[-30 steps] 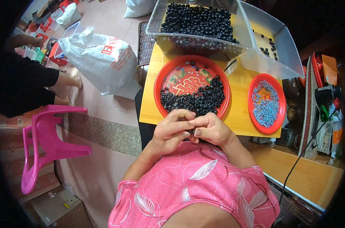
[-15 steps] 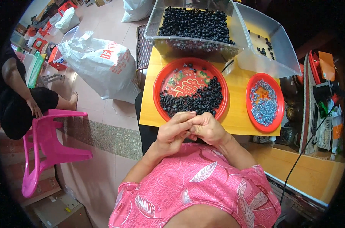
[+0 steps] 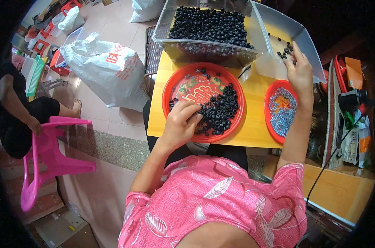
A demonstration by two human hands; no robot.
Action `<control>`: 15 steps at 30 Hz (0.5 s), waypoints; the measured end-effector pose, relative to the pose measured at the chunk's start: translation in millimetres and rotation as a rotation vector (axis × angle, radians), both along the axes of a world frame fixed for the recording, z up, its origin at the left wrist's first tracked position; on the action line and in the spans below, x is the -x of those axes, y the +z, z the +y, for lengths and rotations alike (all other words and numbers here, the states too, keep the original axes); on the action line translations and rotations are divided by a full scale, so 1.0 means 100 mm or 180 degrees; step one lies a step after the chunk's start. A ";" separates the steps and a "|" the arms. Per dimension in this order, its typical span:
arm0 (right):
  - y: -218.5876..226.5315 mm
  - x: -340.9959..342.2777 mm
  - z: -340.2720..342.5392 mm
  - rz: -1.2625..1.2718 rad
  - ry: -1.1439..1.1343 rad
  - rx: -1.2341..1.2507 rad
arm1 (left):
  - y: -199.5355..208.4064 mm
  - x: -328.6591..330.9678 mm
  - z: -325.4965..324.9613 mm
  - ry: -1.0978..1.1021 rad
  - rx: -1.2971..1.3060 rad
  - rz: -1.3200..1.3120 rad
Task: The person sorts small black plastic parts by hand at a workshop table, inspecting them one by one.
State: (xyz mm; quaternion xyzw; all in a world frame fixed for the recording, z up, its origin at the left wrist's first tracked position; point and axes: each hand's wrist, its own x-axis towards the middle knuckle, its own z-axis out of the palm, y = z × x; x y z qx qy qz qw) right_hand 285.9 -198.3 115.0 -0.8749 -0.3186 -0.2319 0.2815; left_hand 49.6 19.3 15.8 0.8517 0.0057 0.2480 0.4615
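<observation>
My left hand (image 3: 180, 124) reaches into a round red tray (image 3: 166, 93) with a patterned base. Its fingers are curled down among small black ring-shaped parts (image 3: 222, 109), and the fingertips are partly hidden, so what they hold cannot be made out. My right hand (image 3: 299, 72) is raised at a translucent plastic bin (image 3: 311, 49). The fingers there are stretched and apart, close to a few black parts (image 3: 284, 53) lying in that bin. Under my right wrist, an oval red tray (image 3: 269, 120) holds many small clear-bluish pieces (image 3: 280, 122).
A clear bin (image 3: 208, 43) heaped with black parts stands at the back of the yellow table (image 3: 253, 132). Left of it are a white sack (image 3: 105, 74) and a pink plastic chair (image 3: 51, 153); another person's hand (image 3: 35, 126) rests at the chair. A black cable (image 3: 336, 153) hangs at right.
My hands were together in front of the round tray and have parted. The left moved into the black parts; the right went up and right to the translucent bin.
</observation>
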 end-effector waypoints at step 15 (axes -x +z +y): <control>-0.85 0.80 0.60 0.0870 0.1354 0.0186 | -0.22 -0.70 0.07 -0.0143 -0.0870 0.0917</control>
